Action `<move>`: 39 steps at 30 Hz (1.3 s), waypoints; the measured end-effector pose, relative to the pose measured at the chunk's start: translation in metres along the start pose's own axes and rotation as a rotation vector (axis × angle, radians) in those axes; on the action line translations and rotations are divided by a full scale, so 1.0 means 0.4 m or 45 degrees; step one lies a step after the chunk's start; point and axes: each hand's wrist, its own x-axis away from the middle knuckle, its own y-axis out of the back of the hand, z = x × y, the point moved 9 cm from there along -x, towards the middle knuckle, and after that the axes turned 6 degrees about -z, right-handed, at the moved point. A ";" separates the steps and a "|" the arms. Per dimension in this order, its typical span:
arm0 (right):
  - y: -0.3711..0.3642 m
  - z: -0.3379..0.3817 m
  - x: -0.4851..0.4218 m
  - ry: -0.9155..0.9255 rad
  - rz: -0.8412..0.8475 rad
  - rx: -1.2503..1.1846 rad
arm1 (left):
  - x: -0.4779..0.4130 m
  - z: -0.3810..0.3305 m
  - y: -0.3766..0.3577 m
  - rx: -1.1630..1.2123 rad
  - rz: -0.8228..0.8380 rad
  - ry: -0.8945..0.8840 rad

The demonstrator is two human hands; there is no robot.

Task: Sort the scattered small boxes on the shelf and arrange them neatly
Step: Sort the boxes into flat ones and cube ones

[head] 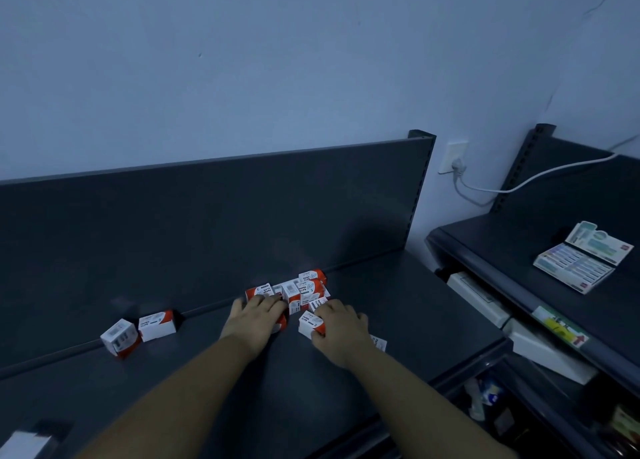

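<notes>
Two hands on box cluster (294,290): right hand (341,330) grip holds box (308,322); left hand (258,316) flat; seat it flush beyond grip.

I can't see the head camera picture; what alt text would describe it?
Two bare hands reach into a cluster of red-and-white paper clip boxes on a dark grey shelf: the left hand rests on the cluster, the right hand grips one box. Two stray boxes sit apart at the left by the back panel.
</notes>
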 end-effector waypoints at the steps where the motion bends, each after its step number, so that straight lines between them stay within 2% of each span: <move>1: 0.000 0.000 -0.002 0.000 0.000 -0.003 | -0.001 -0.001 -0.001 0.007 0.005 -0.011; 5: -0.002 0.008 -0.003 0.010 -0.019 -0.013 | 0.003 -0.007 0.000 0.084 -0.027 -0.071; 8: -0.003 0.010 -0.002 0.004 -0.041 -0.012 | 0.011 -0.007 -0.022 0.162 0.032 -0.048; 14: 0.005 0.013 -0.001 0.035 -0.088 0.002 | 0.026 0.010 -0.032 0.746 -0.010 0.161; 18: -0.001 0.018 -0.004 0.050 -0.094 0.026 | 0.049 0.005 -0.042 1.010 -0.010 0.148; 21: -0.003 0.017 -0.005 0.042 -0.104 -0.069 | 0.067 0.001 -0.038 1.121 -0.027 0.089; 25: -0.007 0.028 -0.005 0.056 -0.089 -0.431 | 0.076 0.010 -0.018 1.137 -0.175 0.092; 28: -0.015 0.056 0.005 0.116 -0.018 -0.567 | 0.075 0.007 -0.018 1.182 -0.188 0.158; 35: -0.022 0.071 0.022 0.198 0.084 -0.607 | 0.068 0.010 -0.055 1.033 -0.108 0.145; 39: 0.041 0.013 0.014 0.099 -0.136 -0.546 | 0.078 0.028 -0.060 0.748 -0.059 0.275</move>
